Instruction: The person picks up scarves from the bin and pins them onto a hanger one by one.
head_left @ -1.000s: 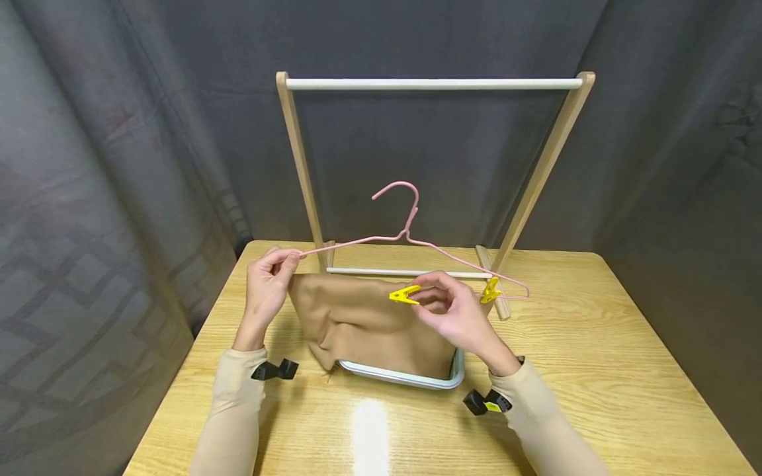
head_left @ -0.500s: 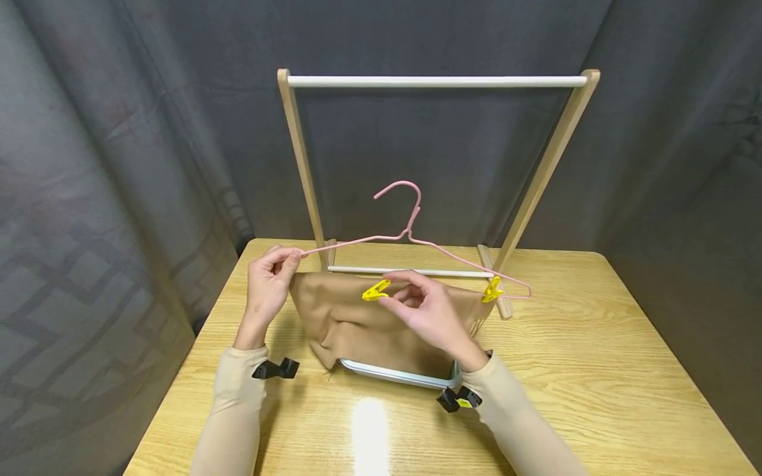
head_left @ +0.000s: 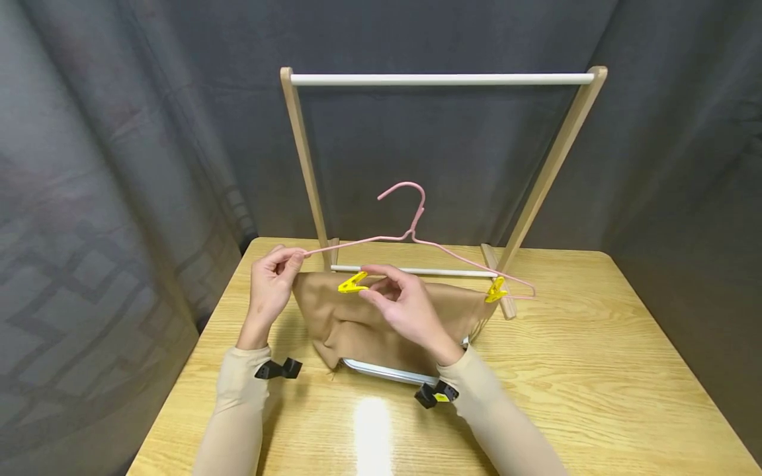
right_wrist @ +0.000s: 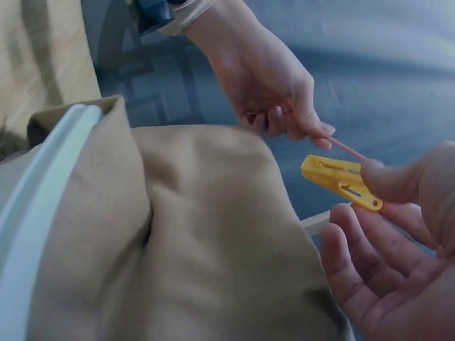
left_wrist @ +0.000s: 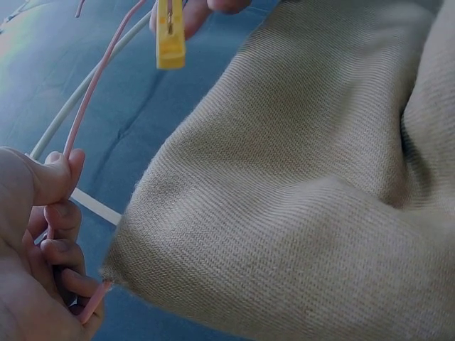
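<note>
My left hand (head_left: 270, 277) grips the left end of a pink clothes hanger (head_left: 443, 248), whose hook points up. A brown cloth (head_left: 342, 311) hangs from the hanger's lower bar, its corner right beside my left fingers in the left wrist view. At the cloth's far right, a yellow clothespin (head_left: 496, 289) clips it to the hanger. My right hand (head_left: 405, 304) pinches another yellow clothespin (right_wrist: 341, 179) by its handles between thumb and fingers. This clothespin is in front of the cloth's upper edge, right of my left hand, and has nothing in its jaws.
Behind the hanger stands a wooden rack with a white top rail (head_left: 440, 79) and a lower white rail (head_left: 437, 272). Under the cloth is a pale tray (head_left: 387, 373), partly covered. Grey curtains (head_left: 107, 198) surround the wooden table (head_left: 595, 370).
My right hand has moved left along the cloth with the clothespin, toward my left hand. The left hand keeps its grip, and the hanger has hardly moved.
</note>
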### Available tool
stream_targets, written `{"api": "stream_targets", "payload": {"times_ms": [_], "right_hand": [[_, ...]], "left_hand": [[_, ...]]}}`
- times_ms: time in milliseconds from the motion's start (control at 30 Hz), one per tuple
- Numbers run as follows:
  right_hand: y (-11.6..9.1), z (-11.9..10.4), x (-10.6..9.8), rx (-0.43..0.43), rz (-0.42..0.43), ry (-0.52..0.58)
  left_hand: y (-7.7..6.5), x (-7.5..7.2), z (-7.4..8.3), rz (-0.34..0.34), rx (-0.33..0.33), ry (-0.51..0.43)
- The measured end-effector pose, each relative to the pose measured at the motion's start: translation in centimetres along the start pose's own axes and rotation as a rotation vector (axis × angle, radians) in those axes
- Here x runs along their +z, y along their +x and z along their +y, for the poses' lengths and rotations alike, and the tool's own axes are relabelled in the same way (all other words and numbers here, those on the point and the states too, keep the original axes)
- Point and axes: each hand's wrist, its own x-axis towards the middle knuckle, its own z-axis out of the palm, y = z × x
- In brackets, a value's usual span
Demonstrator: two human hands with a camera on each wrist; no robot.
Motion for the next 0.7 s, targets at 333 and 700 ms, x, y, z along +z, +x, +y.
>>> {"api": "stream_targets", "payload": {"times_ms": [333, 700], "right_hand": [[1.6, -0.6, 2.1, -0.002, 0.043, -0.022], [4.3, -0.8, 4.4, -0.114, 0.044, -0.166]], "left_hand": [[0.0, -0.1, 0.0, -0.002, -0.011, -0.003], [0.2, 0.0, -0.1, -0.01, -0.03, -0.01]]}}
